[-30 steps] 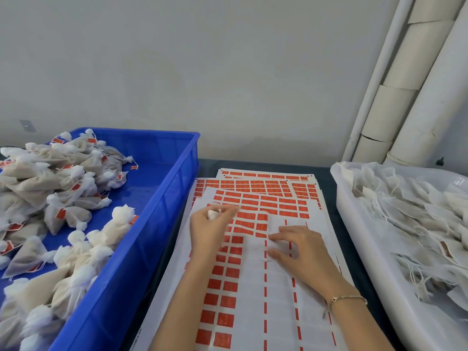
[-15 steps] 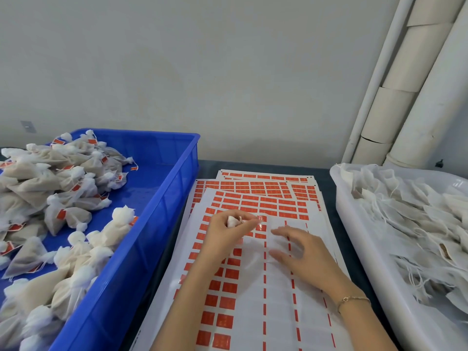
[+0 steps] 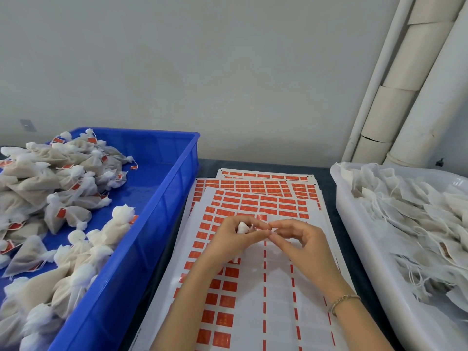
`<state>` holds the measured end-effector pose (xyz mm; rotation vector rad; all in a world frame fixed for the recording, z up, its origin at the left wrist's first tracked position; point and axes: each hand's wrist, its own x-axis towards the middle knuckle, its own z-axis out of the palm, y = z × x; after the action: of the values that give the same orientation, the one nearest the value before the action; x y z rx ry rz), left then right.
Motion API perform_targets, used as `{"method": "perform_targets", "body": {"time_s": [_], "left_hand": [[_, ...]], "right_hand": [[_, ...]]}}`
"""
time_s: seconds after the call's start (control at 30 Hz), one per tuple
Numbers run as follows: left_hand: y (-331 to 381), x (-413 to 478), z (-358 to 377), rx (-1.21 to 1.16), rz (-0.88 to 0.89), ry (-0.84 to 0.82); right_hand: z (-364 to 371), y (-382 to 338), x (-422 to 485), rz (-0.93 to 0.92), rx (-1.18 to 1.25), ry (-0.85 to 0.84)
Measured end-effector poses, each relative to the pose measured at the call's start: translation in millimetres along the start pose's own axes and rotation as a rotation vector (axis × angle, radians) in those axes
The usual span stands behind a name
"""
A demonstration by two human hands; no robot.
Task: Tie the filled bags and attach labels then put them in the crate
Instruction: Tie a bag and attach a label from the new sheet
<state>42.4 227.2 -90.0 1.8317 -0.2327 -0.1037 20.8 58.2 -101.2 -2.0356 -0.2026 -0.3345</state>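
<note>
My left hand (image 3: 228,240) grips a small white filled bag (image 3: 241,227), whose gathered top pokes out above my fingers. My right hand (image 3: 304,245) meets it fingertip to fingertip, thumb and forefinger pinching a small label that is mostly hidden at the bag's string. Both hands hover just above the sheets of red labels (image 3: 253,198) on the dark table. The blue crate (image 3: 177,173) at the left holds several tied bags with red labels (image 3: 63,214).
A white tray (image 3: 359,239) at the right is piled with untied bags and loose strings (image 3: 410,224). Several white pipes (image 3: 405,84) run up the wall at the back right. The label sheets fill the gap between crate and tray.
My right hand lifted off the label sheet and came to my left hand's fingertips. My left hand moved slightly right and nearer with the bag.
</note>
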Motion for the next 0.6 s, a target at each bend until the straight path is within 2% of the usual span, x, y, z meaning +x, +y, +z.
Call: {"method": "perform_targets", "body": {"time_s": [0.2, 0.3, 0.47, 0.6], "left_hand": [[6.0, -2.4, -8.1, -0.157, -0.029, -0.007], [8.8, -3.7, -9.9, -0.271, -0.025, -0.089], [13.0, -5.2, -8.4, -0.337, -0.034, -0.193], [12.3, -6.0, -7.3, -0.282, -0.075, -0.163]], "right_hand": [[-8.7, 4.2, 3.2, 0.039, 0.098, 0.086], [-12.2, 0.5, 6.8, 0.068, 0.258, 0.016], [-0.6, -9.0, -0.6, 0.092, 0.284, -0.217], [2.1, -8.8, -3.2, 0.085, 0.340, -0.166]]}}
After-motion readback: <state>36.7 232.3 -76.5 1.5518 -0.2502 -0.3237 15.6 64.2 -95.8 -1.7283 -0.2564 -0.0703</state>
